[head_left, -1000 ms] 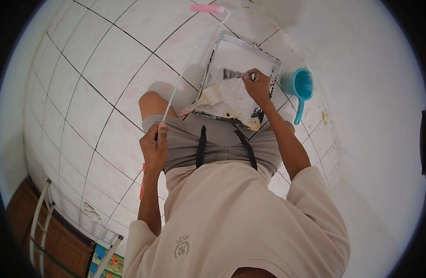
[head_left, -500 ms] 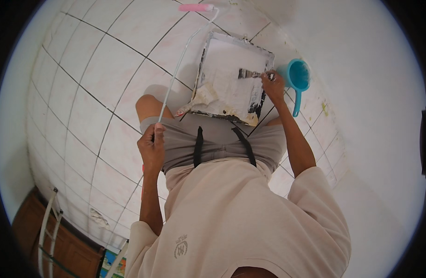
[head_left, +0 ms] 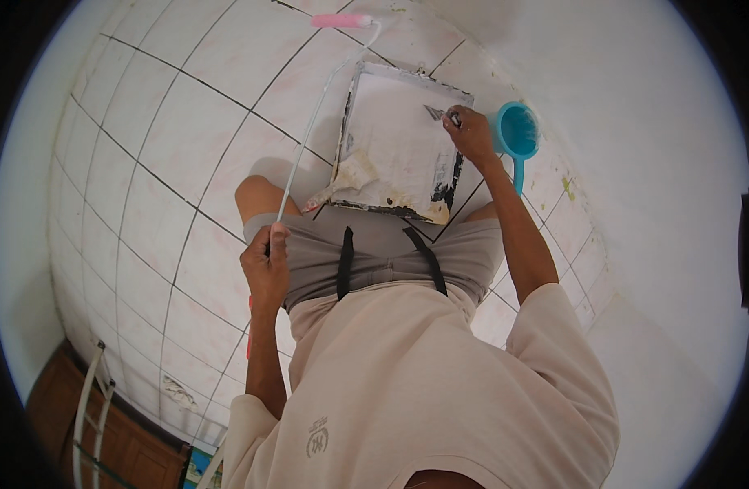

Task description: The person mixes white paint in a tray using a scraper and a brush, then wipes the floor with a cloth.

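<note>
My left hand [head_left: 264, 265] is closed round the grip of a paint roller, whose long pale rod [head_left: 309, 122] slants up to a pink sleeve [head_left: 333, 20]. My right hand [head_left: 472, 137] grips a paintbrush [head_left: 435, 112] over a paint-crusted tray [head_left: 344, 114] holding white paint, on the tiles beyond my lap. A stained, crumpled cream piece [head_left: 354, 175] lies at the tray's near-left corner, with a small red-and-white item [head_left: 315, 202] beside it. A blue dipper [head_left: 517, 134] stands just right of the tray, close to my right hand.
Tiled floor [head_left: 162, 122] spreads to my left, with a crumpled white scrap [head_left: 178, 394] on it. A metal ladder [head_left: 89, 407] and a brown wooden door [head_left: 44, 391] are at lower left. A white wall [head_left: 651, 163] rises on the right, and a red object [head_left: 249, 334] peeks out behind my left forearm.
My right hand with the brush has moved up and somewhat rightward over the tray, swinging right and back a little. My left hand and the roller have shifted only slightly.
</note>
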Action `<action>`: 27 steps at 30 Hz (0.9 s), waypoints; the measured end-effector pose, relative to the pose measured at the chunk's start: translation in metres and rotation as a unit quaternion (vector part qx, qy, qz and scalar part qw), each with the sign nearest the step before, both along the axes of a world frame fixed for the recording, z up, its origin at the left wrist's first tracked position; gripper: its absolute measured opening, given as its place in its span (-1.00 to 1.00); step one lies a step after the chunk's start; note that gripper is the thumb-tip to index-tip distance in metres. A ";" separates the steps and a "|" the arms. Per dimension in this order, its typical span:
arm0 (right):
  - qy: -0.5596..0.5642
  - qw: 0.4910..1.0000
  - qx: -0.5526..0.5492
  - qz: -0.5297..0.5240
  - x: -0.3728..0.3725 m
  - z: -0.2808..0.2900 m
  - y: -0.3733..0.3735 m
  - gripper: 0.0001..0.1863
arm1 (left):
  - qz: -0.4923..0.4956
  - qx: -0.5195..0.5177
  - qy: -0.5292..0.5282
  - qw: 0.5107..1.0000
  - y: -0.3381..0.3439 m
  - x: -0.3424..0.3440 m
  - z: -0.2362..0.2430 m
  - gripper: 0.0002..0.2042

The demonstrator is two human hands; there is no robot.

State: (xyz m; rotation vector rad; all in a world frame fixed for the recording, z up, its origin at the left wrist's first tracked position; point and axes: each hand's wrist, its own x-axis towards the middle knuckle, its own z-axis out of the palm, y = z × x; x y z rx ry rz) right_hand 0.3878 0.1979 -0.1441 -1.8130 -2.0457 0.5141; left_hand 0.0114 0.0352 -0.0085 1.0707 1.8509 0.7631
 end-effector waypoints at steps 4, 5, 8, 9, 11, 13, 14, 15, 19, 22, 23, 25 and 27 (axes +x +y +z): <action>-0.005 0.999 0.045 -0.013 0.005 0.000 0.011 -0.70 | -0.002 0.000 -0.003 1.000 0.000 -0.001 0.002 -0.67; -0.009 0.999 0.043 -0.002 0.005 -0.005 0.012 -0.70 | -0.002 0.001 -0.005 1.000 0.000 -0.001 0.001 -0.67; -0.016 0.999 0.024 0.032 -0.004 -0.005 0.015 -0.70 | -0.002 -0.007 0.003 1.000 -0.002 -0.004 -0.001 -0.66; -0.020 0.998 0.008 0.053 -0.008 -0.003 0.017 -0.70 | -0.001 -0.004 -0.004 1.000 -0.003 -0.005 -0.002 -0.66; -0.017 0.999 0.004 0.034 -0.011 0.002 0.022 -0.69 | -0.001 -0.001 -0.012 1.000 -0.003 -0.005 -0.002 -0.66; -0.017 1.000 0.001 0.012 -0.010 -0.002 0.024 -0.69 | -0.001 0.007 -0.002 1.000 -0.002 -0.004 -0.001 -0.66; -0.029 0.997 0.040 0.054 -0.009 -0.011 0.023 -0.69 | -0.002 0.008 -0.004 1.000 -0.001 -0.003 -0.001 -0.66; -0.042 0.991 0.079 0.097 -0.006 -0.019 0.023 -0.68 | -0.001 0.005 -0.010 1.000 0.000 -0.003 -0.001 -0.66; -0.021 0.994 -0.030 0.102 -0.025 0.000 0.034 -0.66 | 0.004 -0.003 0.000 1.000 -0.004 -0.008 -0.003 -0.66; -0.028 0.995 0.020 0.092 -0.023 -0.011 0.040 -0.63 | 0.003 0.008 -0.001 1.000 -0.003 -0.009 -0.005 -0.66; -0.055 0.991 0.019 0.117 -0.027 -0.013 0.039 -0.62 | 0.005 0.008 0.000 1.000 -0.003 -0.010 -0.005 -0.66; -0.080 0.986 0.017 0.147 -0.036 -0.010 0.042 -0.61 | 0.006 -0.001 -0.008 1.000 -0.004 -0.011 -0.006 -0.64; -0.044 0.990 -0.082 0.105 -0.046 0.006 0.050 -0.61 | 0.014 0.005 -0.005 1.000 -0.005 -0.011 -0.006 -0.63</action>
